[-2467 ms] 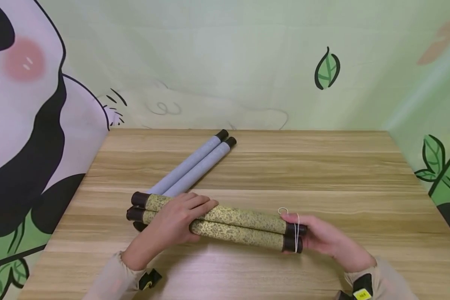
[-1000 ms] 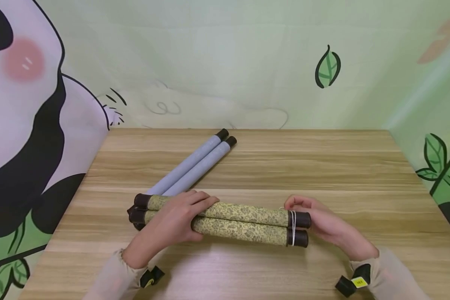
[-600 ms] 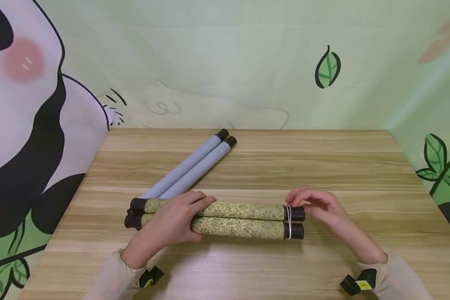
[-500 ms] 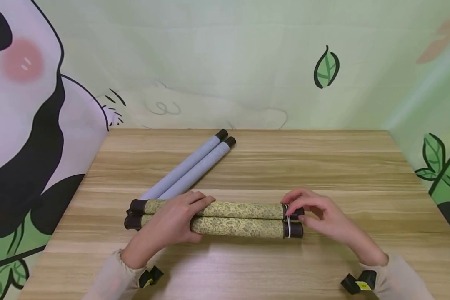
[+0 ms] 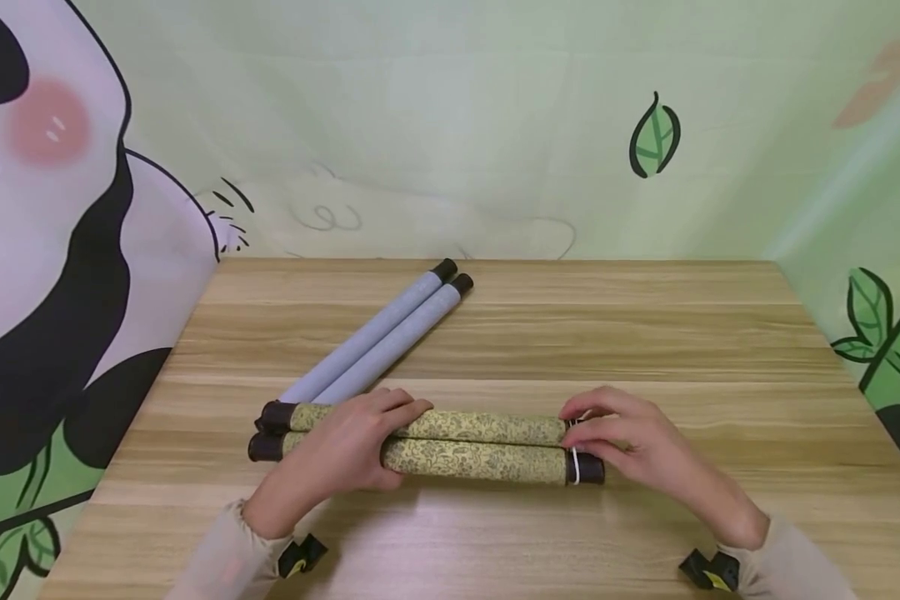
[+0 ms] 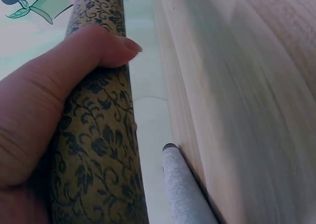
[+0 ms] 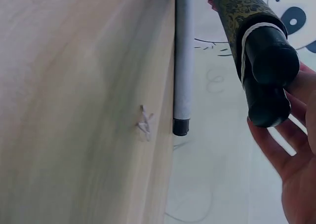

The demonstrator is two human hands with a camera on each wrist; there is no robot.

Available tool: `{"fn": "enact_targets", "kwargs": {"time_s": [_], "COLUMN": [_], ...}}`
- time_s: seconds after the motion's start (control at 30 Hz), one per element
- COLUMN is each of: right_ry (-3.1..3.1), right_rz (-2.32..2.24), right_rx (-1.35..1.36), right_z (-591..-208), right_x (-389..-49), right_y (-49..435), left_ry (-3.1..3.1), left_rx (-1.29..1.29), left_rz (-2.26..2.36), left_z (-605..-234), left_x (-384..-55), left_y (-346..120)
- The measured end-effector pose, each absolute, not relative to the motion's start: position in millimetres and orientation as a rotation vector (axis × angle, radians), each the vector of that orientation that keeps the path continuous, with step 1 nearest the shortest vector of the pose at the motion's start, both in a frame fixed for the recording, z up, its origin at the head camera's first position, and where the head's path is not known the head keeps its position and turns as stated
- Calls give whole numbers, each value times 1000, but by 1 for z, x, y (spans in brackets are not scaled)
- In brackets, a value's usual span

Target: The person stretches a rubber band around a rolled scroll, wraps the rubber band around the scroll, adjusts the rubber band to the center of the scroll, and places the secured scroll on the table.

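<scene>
A rolled scroll (image 5: 480, 460) of floral yellow-green brocade lies as two parallel rolls with dark end caps. My left hand (image 5: 352, 437) grips it left of the middle; in the left wrist view the thumb (image 6: 89, 51) lies across one roll. A white elastic band (image 5: 576, 465) loops round both right-hand caps, and the right wrist view shows the band (image 7: 244, 51) circling both. My right hand (image 5: 637, 433) has its fingertips at the band's upper part and pinches it; the fingers partly hide the upper cap. In the right wrist view, fingers (image 7: 269, 145) show beside the caps.
A pale blue scroll (image 5: 375, 333) with black caps lies diagonally behind, its near end hidden by the brocade scroll. A small white string-like knot (image 7: 144, 124) shows against the wooden table (image 5: 607, 333) in the right wrist view. A painted cloth backdrop (image 5: 450, 125) stands behind.
My right hand moved from beside the caps' end to over the band and now pinches it. The brocade scroll settled slightly and became more level. My left hand kept its grip.
</scene>
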State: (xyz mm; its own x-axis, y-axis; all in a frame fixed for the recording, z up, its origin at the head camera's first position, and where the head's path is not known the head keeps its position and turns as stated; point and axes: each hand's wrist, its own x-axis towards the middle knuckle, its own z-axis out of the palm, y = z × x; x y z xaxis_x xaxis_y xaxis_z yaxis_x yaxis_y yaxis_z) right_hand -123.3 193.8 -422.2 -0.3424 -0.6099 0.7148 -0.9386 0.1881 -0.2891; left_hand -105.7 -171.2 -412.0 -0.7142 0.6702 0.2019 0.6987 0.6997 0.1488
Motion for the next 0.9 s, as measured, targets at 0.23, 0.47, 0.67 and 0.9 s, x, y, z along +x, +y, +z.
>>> {"fn": "enact_targets", "kwargs": {"time_s": [0.23,0.47,0.67,0.9], "right_ry": [-1967,-2092,-2218,-2279], "right_rz": [837,613,526,555], "right_rx": [1398,1352,1290,1243], "right_z": [-423,-418,-412,-410], "right_x": [-121,-117,-119,-124], "right_y": [187,189,193,195], "left_ry": [-2790,-2788,-2770,-2703], "left_rx": [-1134,-1141,-1161,-1232], "left_rz": [-277,-264,-253,-232], "left_z": [-411,-408,-405,-401], "left_x": [-104,-104,-104,-103], "left_y": [-172,-172,-172,-170]}}
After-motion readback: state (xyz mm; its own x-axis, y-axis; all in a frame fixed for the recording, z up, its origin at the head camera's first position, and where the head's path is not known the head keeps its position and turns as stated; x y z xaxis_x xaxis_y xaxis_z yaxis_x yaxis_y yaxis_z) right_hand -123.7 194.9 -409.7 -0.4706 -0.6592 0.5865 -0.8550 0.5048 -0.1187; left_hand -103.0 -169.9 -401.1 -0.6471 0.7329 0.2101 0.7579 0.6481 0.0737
